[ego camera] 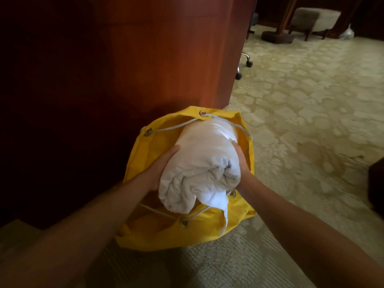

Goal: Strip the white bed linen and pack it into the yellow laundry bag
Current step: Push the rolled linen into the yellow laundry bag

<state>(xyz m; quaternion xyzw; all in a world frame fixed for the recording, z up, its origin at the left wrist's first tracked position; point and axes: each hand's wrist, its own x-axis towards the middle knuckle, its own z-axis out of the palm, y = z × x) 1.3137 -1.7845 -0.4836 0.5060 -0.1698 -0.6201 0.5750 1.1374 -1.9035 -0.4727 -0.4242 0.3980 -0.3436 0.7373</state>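
Note:
A rolled bundle of white bed linen (203,163) sits in the open mouth of the yellow laundry bag (187,233), which stands on the carpet against a wooden panel. My left hand (160,169) holds the roll's left side, fingers curled under it. My right hand (242,161) grips the right side, down inside the bag's rim. A white drawstring (166,128) runs through metal eyelets around the mouth. A loose corner of linen hangs over the near rim.
A tall reddish wooden panel (145,59) rises directly behind the bag. Patterned pale carpet (311,100) spreads to the right. An office chair's castors (245,63), a padded stool (313,19) and a dark wooden stand base (277,37) lie farther back. A dark object (377,183) sits at the right edge.

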